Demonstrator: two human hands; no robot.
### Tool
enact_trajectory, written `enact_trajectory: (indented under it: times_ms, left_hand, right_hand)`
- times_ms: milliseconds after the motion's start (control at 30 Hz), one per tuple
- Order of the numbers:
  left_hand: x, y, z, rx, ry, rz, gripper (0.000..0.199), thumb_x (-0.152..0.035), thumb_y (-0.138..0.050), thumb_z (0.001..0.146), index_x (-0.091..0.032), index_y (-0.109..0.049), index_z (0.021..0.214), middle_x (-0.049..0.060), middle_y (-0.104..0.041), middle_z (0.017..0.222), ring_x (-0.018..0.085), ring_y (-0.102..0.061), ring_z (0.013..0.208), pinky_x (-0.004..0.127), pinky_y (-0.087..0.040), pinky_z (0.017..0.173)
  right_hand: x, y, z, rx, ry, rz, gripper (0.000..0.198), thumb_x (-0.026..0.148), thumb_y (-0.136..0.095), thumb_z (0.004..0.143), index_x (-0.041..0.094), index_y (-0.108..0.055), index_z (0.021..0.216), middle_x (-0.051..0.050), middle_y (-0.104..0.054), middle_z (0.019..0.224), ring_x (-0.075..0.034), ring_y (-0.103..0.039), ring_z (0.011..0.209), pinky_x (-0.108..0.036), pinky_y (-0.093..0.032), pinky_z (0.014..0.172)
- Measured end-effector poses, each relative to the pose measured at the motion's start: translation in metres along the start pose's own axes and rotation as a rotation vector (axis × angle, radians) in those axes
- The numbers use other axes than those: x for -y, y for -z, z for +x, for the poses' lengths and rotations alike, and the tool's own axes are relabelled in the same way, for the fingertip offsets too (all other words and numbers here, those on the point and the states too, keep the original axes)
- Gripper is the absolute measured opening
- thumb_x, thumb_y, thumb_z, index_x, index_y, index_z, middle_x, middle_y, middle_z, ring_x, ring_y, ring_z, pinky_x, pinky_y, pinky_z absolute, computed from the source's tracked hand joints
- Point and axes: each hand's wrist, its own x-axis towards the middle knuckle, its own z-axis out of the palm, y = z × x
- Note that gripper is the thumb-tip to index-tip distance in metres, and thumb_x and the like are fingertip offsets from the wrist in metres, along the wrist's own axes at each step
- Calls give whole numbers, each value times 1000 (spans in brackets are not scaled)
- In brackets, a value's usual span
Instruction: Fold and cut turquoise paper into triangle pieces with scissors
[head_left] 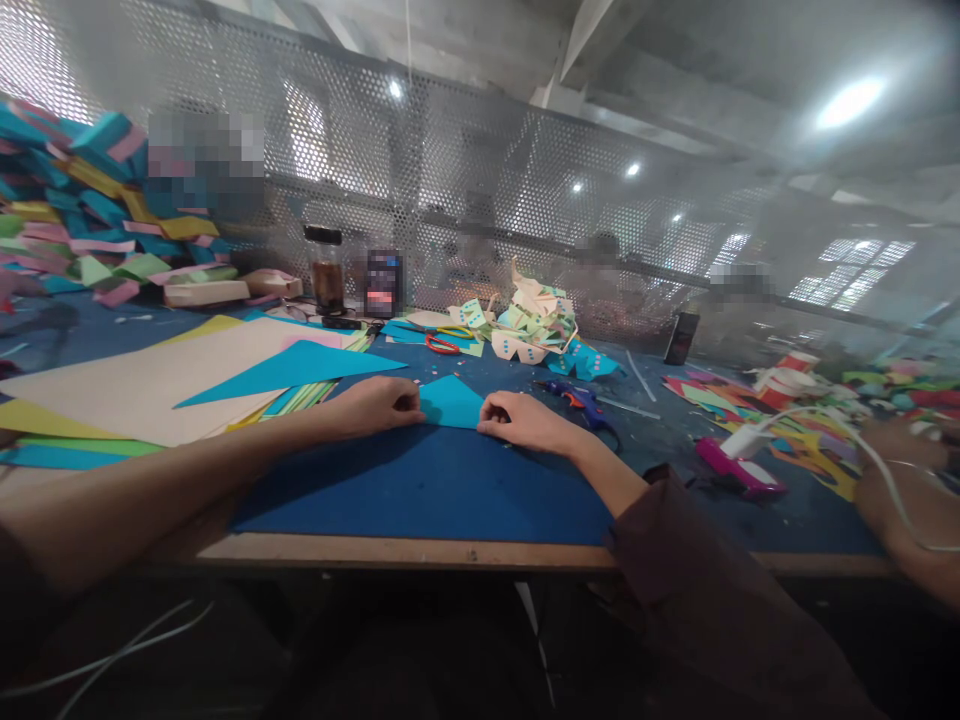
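Note:
A small blue paper triangle [452, 402] lies on the blue tabletop in front of me, its tip pointing away. My left hand [388, 402] pinches its left corner, fingers curled inward. At the opposite corner, my right hand [517, 416] grips the sheet between thumb and fingers. A larger blue paper triangle [292, 370] rests beyond my left forearm, on top of cream sheets [150, 385]. Just right of my right hand is a blue and orange hole punch or similar tool [581, 400]; its exact kind is unclear.
Red-handled scissors [441, 345] and a pile of cut, dotted paper pieces [536, 325] lie at the back. A jar [327, 275] and a phone [383, 284] stand behind the sheets. At right are a magenta device [739, 468] with a white cable and another person's arm [911, 500].

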Motion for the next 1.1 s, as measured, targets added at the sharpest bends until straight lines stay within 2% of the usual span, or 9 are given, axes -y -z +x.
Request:
enact_trajectory:
  times_ms: [1100]
  left_hand:
    - [1, 0, 1, 20, 3, 20, 33, -50, -57, 85, -18, -65, 80, 4, -67, 78, 18, -56, 69, 27, -33, 60]
  right_hand:
    - [-1, 0, 0, 3, 6, -5, 10, 28, -66, 89, 18, -67, 89, -5, -70, 90, -17, -62, 80, -27, -43, 72]
